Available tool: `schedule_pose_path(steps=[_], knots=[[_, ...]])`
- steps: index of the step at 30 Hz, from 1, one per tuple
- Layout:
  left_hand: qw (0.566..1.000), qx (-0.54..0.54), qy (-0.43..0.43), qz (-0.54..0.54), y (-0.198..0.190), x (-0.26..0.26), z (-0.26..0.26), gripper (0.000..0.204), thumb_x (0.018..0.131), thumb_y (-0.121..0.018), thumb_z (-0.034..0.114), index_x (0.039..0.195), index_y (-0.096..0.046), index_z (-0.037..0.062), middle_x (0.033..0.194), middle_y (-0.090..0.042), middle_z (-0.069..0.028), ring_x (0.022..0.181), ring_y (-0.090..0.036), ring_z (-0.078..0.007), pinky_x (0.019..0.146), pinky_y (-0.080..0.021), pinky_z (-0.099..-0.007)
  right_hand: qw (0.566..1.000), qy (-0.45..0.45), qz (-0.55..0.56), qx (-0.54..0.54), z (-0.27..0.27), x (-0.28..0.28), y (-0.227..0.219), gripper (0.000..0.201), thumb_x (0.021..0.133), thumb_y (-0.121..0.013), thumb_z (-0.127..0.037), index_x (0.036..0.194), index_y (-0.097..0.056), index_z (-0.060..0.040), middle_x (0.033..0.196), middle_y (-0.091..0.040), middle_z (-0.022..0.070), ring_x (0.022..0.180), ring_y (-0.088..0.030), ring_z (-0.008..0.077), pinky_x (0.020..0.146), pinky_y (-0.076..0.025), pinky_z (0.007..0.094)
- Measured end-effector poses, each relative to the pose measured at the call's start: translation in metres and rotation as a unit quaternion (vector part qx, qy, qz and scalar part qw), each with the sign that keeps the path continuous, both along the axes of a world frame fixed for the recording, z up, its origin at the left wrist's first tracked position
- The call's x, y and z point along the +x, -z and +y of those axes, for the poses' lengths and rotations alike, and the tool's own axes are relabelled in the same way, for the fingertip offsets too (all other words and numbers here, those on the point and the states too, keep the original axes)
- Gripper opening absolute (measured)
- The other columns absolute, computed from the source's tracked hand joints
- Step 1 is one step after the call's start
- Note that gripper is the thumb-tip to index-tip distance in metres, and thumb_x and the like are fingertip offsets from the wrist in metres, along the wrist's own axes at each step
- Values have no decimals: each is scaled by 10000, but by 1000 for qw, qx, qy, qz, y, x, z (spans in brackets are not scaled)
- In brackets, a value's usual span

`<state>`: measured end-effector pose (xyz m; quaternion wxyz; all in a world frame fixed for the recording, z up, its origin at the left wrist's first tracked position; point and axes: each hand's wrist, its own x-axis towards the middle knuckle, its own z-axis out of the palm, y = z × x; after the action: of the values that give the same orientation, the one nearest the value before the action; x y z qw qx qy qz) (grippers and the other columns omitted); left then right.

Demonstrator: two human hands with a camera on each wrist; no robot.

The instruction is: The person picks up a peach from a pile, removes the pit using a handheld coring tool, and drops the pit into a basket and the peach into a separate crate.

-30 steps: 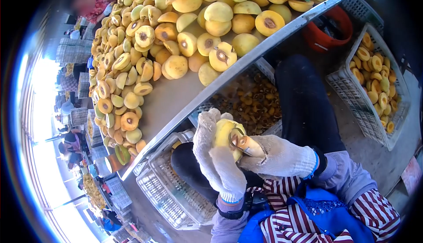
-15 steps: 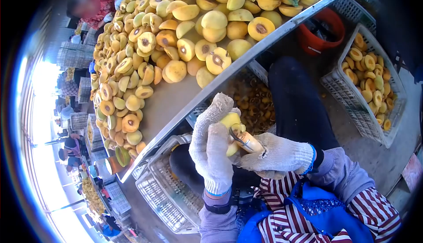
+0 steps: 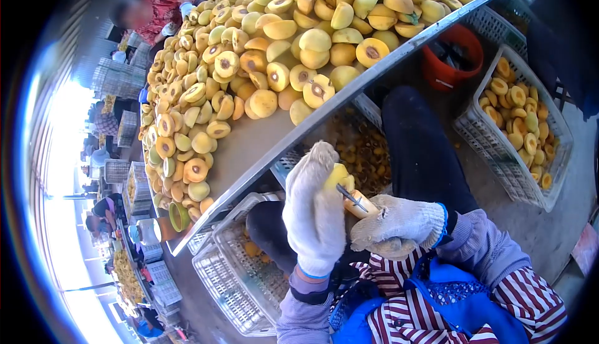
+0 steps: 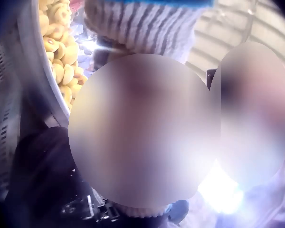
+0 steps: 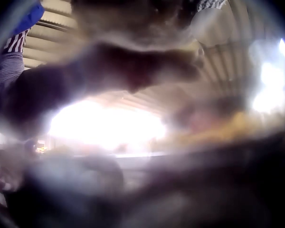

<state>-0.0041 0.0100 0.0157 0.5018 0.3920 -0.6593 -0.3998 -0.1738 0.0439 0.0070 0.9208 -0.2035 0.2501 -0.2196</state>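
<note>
In the head view my gloved left hand (image 3: 314, 213) holds a yellow peach (image 3: 338, 175), mostly hidden behind the fingers. Facing it, my gloved right hand (image 3: 402, 222) grips a pitting tool (image 3: 363, 205) with a pale wooden handle and a thin dark metal blade. The blade's tip overlaps the lower edge of the peach. A ribbed glove cuff (image 4: 142, 28) shows in the left wrist view, where a blur covers the middle. The right wrist view is too smeared to show the grip.
Halved peaches (image 3: 262, 103) are heaped on a metal-edged table (image 3: 249, 138). Below it lie dark pitted scraps (image 3: 365, 150). A crate of peach halves (image 3: 499, 150) and a red bucket (image 3: 452, 63) stand right; another crate (image 3: 231, 281) sits lower left. A person in red (image 3: 162, 16) works beyond.
The left hand has turned, so its back and fingers cover more of the peach. The tool's curved blade, earlier against the fruit's cut side, now shows edge-on. The head view has shifted slightly.
</note>
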Motion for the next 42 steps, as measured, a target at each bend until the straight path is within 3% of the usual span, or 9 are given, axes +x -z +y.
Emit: schedule_pose_path(steps=[4,9,13,17,24,30,34,39,42], knots=[[978,194,11,73,-22,-3,4,353,951,-500,99,1267,-571,-42,1235,-606,-197,1143,-586,-264,984,-462,-362,999,30,-32,10,5,6,-5,233,883,-649,-157,722,-515,-56,491,-458,-2,339,-398,70,313,-291,217],[974,-201,26,-98,-10,7,-5,324,920,-566,71,1222,-605,-40,1224,-626,-200,1083,-632,-259,926,-507,-364,996,-3,-81,23,13,6,-7,272,896,-632,-133,676,-486,-68,473,-445,-6,318,-379,62,297,-279,217],[957,262,35,123,-33,3,5,331,922,-615,88,1227,-593,-38,1191,-639,-202,1028,-655,-215,866,-533,-319,999,7,-32,18,12,10,-12,273,899,-624,-111,671,-477,-74,471,-443,-7,317,-380,65,294,-277,215],[990,-111,24,-86,-17,3,-3,282,865,-647,9,1145,-629,-24,1187,-644,-199,1031,-670,-277,850,-541,-331,993,8,-115,36,13,9,0,285,911,-607,-111,663,-470,-78,461,-436,-12,305,-368,67,289,-271,213],[961,-192,0,-199,-20,-8,-13,272,857,-687,74,1119,-649,13,1110,-682,-149,920,-704,-277,813,-545,-324,996,17,-80,36,9,3,5,320,905,-602,-112,620,-456,-91,447,-432,-15,298,-370,60,282,-265,209],[960,96,49,-259,-28,-12,-27,261,890,-664,165,1135,-658,76,1049,-680,-99,878,-694,-280,756,-544,-323,990,1,-108,87,4,3,19,285,918,-581,-148,662,-483,-71,443,-433,-18,297,-373,62,285,-271,211],[926,-208,63,-308,-14,-17,-34,244,882,-677,147,1116,-665,79,1069,-670,-113,914,-676,-295,745,-548,-312,932,-11,-317,176,6,2,40,199,966,-520,-161,829,-537,-18,469,-462,-14,290,-386,85,285,-285,225],[960,247,127,36,-19,-18,-29,269,910,-631,79,1153,-633,-39,1152,-652,-150,1028,-642,-196,850,-524,-300,817,-35,-537,205,9,15,60,200,1017,-449,-181,1050,-505,8,530,-513,10,293,-430,111,271,-302,257],[964,228,113,-72,-16,-17,-29,302,892,-647,65,1180,-629,-22,1161,-649,-157,1012,-653,-219,847,-523,-297,823,-30,-528,206,12,12,62,211,1022,-445,-194,1087,-498,0,534,-515,20,302,-454,120,273,-319,267]])
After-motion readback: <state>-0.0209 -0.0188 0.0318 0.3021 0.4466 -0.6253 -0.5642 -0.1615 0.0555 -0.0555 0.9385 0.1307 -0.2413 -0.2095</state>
